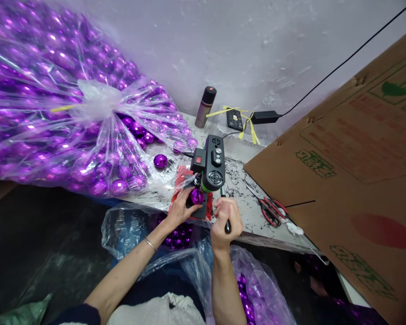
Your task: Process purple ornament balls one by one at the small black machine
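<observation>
My left hand (180, 208) pinches a shiny purple ball (196, 196) and holds it under the head of a small black and green bench machine (212, 163) on the table. My right hand (226, 217) is closed round the machine's black lever handle (224, 212), just right of the ball. The machine stands on a red mat (180, 178) near the table's front edge. A second purple ball (160, 161) lies loose on the table to the left of the machine.
A huge clear bag of purple balls (54, 104) fills the left. More bagged balls (176, 237) sit below the table edge. Red scissors (271, 211), a metal bottle (205, 107), a black power adapter (264, 117) and a large cardboard sheet (358, 153) lie to the right.
</observation>
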`<state>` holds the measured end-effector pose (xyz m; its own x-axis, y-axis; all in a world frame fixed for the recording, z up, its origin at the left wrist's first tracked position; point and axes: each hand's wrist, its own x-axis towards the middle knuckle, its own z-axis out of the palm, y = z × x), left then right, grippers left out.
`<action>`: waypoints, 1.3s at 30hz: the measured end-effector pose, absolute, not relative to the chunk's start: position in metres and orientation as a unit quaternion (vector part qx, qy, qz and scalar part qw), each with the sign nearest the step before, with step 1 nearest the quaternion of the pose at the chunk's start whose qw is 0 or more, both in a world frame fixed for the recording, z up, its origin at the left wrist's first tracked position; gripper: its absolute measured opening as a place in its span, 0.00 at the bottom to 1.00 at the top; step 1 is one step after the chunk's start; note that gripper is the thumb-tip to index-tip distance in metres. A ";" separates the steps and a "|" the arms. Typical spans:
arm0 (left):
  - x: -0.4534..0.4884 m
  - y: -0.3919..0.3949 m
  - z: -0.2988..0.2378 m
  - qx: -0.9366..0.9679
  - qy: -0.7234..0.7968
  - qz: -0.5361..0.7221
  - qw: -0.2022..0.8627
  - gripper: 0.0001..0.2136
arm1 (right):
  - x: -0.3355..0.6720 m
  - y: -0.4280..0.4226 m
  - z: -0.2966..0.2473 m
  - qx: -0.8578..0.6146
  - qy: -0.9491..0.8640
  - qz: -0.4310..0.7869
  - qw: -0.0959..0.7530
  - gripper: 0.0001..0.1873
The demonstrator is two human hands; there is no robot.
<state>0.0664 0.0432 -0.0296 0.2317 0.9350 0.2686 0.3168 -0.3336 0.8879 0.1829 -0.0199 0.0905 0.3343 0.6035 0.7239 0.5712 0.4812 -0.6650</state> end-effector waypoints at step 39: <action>0.066 0.044 -0.040 0.733 0.440 0.431 0.289 0.28 | 0.187 -0.005 0.019 -0.438 -0.610 -0.098 0.653 0.19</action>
<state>0.0656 0.0439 -0.0398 0.2415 0.8940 0.3773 0.3954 -0.4458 0.8031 0.1866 -0.0054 0.0186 0.2372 0.4069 0.8821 0.6624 0.5965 -0.4533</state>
